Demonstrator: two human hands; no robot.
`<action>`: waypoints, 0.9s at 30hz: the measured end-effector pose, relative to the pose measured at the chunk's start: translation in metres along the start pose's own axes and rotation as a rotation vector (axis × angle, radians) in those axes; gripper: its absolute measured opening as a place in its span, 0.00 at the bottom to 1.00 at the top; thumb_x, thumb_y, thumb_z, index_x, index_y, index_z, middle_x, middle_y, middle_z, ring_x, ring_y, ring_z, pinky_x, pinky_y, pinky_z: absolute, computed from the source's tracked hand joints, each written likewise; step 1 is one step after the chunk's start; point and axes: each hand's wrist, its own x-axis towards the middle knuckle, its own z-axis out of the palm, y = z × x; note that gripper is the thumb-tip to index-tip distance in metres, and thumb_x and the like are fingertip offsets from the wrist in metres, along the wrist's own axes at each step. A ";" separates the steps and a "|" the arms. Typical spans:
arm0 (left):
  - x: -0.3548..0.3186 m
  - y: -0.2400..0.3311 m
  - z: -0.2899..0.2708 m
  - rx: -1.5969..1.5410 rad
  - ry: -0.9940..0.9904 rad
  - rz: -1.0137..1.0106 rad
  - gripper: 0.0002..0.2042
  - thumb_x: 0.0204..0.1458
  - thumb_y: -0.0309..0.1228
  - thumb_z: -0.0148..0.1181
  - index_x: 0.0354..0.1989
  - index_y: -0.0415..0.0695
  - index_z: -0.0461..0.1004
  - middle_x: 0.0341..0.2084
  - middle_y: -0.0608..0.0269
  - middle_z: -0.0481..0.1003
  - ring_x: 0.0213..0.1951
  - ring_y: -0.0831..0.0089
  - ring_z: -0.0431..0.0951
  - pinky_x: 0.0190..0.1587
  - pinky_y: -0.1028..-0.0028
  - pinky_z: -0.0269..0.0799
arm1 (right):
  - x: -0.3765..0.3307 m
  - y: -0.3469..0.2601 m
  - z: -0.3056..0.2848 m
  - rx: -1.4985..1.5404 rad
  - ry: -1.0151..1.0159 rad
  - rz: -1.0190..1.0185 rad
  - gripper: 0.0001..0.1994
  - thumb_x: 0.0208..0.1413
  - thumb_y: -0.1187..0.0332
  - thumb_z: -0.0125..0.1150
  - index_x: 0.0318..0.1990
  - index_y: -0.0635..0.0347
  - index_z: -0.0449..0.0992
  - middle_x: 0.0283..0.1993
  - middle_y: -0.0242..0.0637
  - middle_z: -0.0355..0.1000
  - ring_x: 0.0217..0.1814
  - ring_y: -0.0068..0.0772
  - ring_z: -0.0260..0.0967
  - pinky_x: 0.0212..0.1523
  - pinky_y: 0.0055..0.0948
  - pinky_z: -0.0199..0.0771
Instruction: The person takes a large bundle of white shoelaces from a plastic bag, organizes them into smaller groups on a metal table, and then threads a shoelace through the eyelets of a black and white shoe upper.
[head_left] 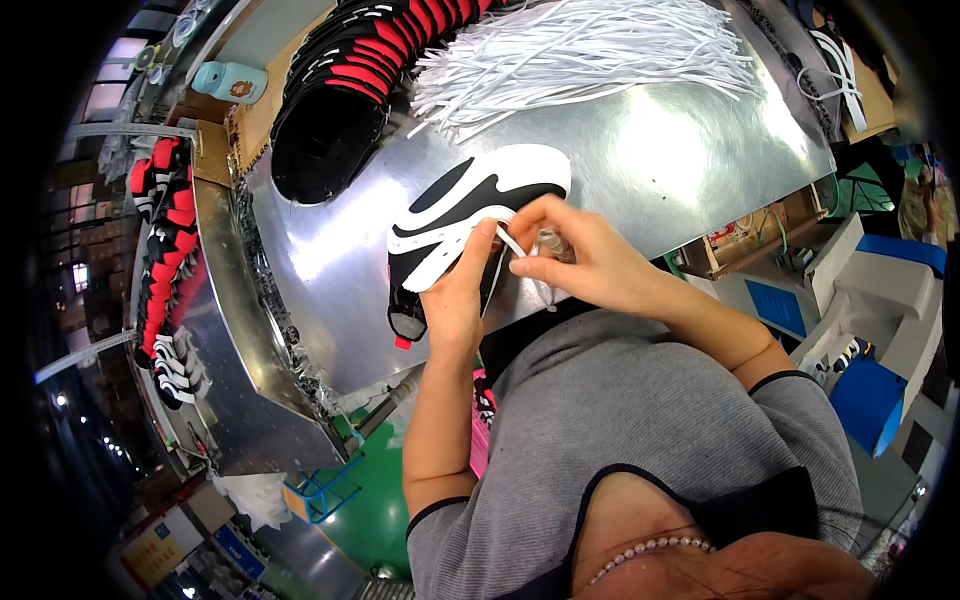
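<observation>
A black-and-white shoe upper (465, 195) lies on the metal tabletop in front of me, its white side facing up and its toe pointing away to the right. My left hand (462, 282) grips the near edge of the upper, with the thumb on the white panel by the eyelets. In the fingers of my right hand (575, 250), pinched together, is a white shoelace (510, 238), close to the eyelet edge. Loose lace hangs below that hand. The inside of the upper and part of the lace are hidden behind my hands.
A large pile of white laces (590, 60) lies at the back of the metal table (640, 190). Nested black-and-red shoe uppers (360, 75) curve along the back left. Further left, more uppers (165, 250) stand beside a metal conveyor. A light blue bottle (230, 82) stands behind.
</observation>
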 end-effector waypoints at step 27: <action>0.017 -0.038 -0.019 0.180 -0.009 0.031 0.12 0.58 0.26 0.58 0.47 0.31 0.75 0.40 0.58 0.79 0.42 0.72 0.78 0.48 0.73 0.72 | 0.038 -0.003 -0.034 -0.827 -0.098 -0.275 0.11 0.55 0.72 0.59 0.46 0.62 0.70 0.34 0.38 0.72 0.31 0.41 0.72 0.31 0.36 0.71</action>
